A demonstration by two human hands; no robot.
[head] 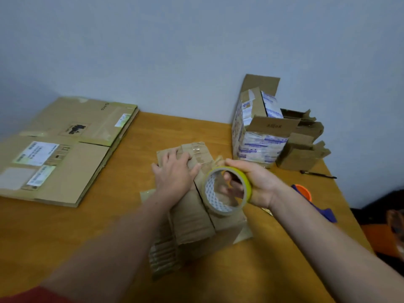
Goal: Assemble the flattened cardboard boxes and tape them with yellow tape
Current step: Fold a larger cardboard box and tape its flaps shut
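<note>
A small brown cardboard box (194,217) stands in the middle of the wooden table, its top flaps folded shut with a seam between them. My left hand (175,171) lies flat on the far part of the flaps, fingers spread, pressing them down. My right hand (253,182) grips a roll of yellow tape (227,190) just above the box's right side, fingers through the core and thumb over the rim. Old clear tape marks the box's far end.
Flattened cardboard boxes (65,147) lie stacked at the table's left. At the back right stand an open box wrapped in printed tape (258,136) and a smaller open carton (303,154). A black pen (318,174) and an orange-purple tool (306,193) lie at the right edge.
</note>
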